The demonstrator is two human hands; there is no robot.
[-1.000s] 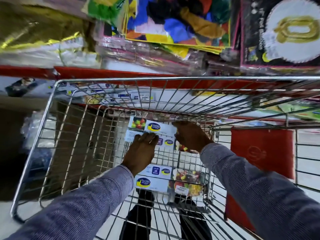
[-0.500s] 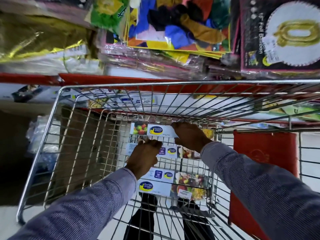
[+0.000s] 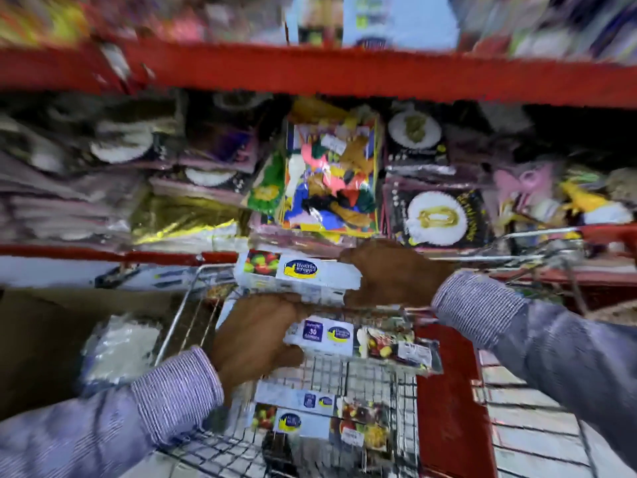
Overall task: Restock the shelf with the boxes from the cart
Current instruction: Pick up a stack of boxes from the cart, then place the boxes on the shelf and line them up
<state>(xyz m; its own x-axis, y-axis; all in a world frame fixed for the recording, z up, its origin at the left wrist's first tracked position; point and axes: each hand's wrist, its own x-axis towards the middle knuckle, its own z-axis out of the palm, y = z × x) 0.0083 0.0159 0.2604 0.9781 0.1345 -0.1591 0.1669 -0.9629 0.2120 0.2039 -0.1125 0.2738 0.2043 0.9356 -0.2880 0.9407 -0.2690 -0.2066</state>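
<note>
Boxes point(image 3: 298, 274) are clasped between left hand point(image 3: 255, 334) and right hand point(image 3: 396, 274) above the cart point(image 3: 375, 381), seemingly two stacked, though blur hides the fingers.

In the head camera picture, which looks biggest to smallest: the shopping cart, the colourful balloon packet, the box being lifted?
1. shopping cart
2. colourful balloon packet
3. lifted box, though nearer the camera and blurred, so its rank below the packet is unsure.

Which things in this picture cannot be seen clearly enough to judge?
- Top shelf goods, head view: motion blur; no label reads.
- Held boxes: the left hand and right hand cover their ends; the count is unclear.
- Boxes in the cart: wires and blur hide how many lie there.
- Cart: cut off by the lower edge.
</note>
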